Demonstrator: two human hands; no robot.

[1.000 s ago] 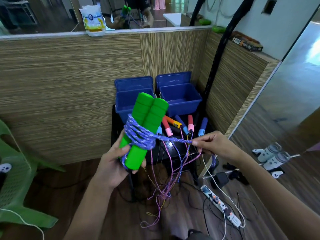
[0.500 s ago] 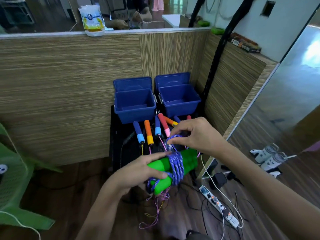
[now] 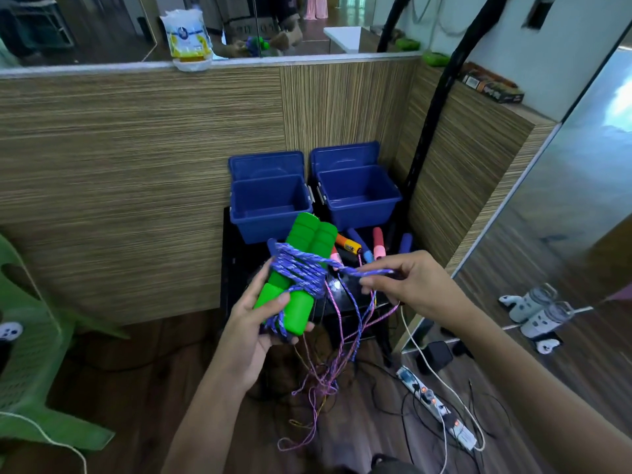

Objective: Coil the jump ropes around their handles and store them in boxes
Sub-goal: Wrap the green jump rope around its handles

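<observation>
We've swung the green handles (image 3: 301,275) upright again; our left hand (image 3: 254,323) grips them, our right hand (image 3: 407,282) pinches the limp, light rope (image 3: 369,271).

Matt foam green handles (image 3: 301,268), braided purple rope (image 3: 301,268), glossy plastic blue boxes (image 3: 359,210).

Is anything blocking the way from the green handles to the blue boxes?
Nothing visible. The green handles are held up in the left hand, and both blue boxes behind them are open with their lids back.
</observation>
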